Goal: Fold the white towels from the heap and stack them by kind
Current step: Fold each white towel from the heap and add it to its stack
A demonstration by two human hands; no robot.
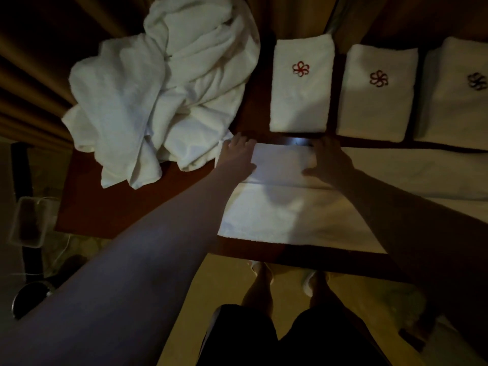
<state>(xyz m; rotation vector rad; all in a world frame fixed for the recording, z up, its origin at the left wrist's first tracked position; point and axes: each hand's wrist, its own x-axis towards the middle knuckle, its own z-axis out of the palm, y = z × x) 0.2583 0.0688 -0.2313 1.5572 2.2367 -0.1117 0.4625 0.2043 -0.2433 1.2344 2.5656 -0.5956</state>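
You had the towel (pixel 285 207) spread flat on the brown table (pixel 137 204) in front of you, its far strip already doubled over, probably to narrow it to match the finished ones. Your left hand (pixel 237 157) lay flat on the left end of that folded strip and your right hand (pixel 330 162) lay flat on it further right, both with straight fingers pressing rather than gripping, the fold running between them. The unsorted heap (pixel 163 101) sat just beside your left hand. Three folded towels (pixel 301 101) with flower emblems waited in a row just beyond your fingertips, seemingly sorted by emblem
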